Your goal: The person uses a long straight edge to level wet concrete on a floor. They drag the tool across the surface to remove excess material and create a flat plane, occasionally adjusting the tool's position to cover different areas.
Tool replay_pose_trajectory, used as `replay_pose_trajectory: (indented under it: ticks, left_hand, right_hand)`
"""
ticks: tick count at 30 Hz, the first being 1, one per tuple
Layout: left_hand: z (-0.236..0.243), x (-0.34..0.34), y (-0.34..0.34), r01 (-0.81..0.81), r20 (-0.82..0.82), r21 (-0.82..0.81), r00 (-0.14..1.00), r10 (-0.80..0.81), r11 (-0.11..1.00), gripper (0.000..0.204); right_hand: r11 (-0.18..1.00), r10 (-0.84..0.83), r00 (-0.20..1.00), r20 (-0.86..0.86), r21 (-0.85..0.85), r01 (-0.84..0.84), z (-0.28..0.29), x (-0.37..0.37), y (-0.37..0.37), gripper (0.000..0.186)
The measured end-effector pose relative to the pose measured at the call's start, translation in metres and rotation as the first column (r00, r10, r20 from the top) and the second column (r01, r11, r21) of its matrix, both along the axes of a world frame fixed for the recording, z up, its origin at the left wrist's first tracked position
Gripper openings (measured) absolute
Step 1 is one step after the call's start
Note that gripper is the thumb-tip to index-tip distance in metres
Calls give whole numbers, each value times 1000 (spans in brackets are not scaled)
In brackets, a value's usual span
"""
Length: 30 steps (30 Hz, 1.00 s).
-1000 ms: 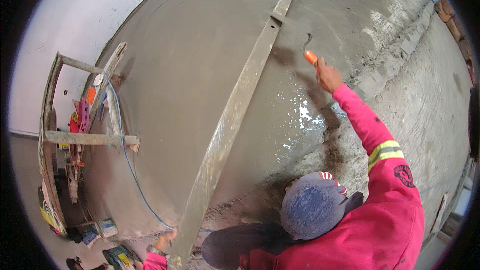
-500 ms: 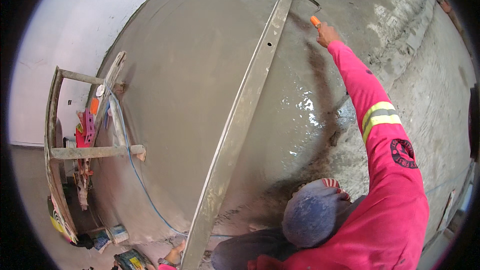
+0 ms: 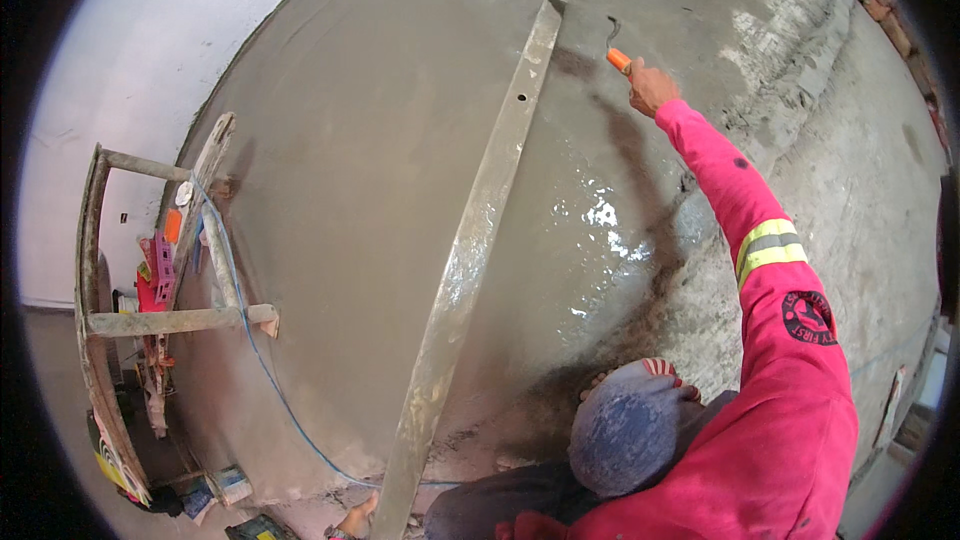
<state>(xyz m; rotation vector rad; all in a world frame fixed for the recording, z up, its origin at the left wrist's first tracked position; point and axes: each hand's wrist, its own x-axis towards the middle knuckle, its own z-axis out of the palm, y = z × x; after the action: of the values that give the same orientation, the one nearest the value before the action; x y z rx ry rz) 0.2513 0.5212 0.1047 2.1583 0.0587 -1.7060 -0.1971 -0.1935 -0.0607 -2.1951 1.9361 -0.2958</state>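
Note:
A long, mortar-smeared metal straightedge [image 3: 482, 202] lies across wet grey screed [image 3: 340, 170], running from the near edge to the far side. At its near end my left hand [image 3: 357, 517] grips the left edge, its fingers partly hidden. My right hand [image 3: 652, 88] reaches far forward with fingers wrapped round the orange handle of a trowel [image 3: 619, 61]. The trowel's curved neck shows, while its grey blade blends into the screed beside the straightedge. My bent knee [image 3: 625, 430] in worn blue cloth is near the straightedge's right side.
A wooden frame [image 3: 180, 324] stands at left, with colourful items hung on it. A blue cord [image 3: 262, 365] runs from it toward the straightedge. White wall [image 3: 130, 70] borders the left; rough dry concrete [image 3: 850, 210] lies right. Shiny water [image 3: 600, 215] pools on the screed.
The far part of the straightedge has shifted slightly left and down in view. My right hand has turned the trowel, and its blade no longer shows as a dark edge.

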Motion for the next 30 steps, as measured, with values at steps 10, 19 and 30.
replay_pose_trajectory:
  ticks: [10,19,30]
  left_hand:
    - [-21,10,10,-35,14,-61,999,36,998,61]
    - [-82,64,60,326,369,-59,885,-282,944,75]
    - [57,-16,-38,537,831,224,331,-447,814,55]
  right_hand:
    - [857,-204,877,435,-354,375,-81,-232,103,40]
    - [477,-800,170,576,437,763,-132,-481,243,48]
    - [752,635,745,206,-386,-534,114,9,182,52]
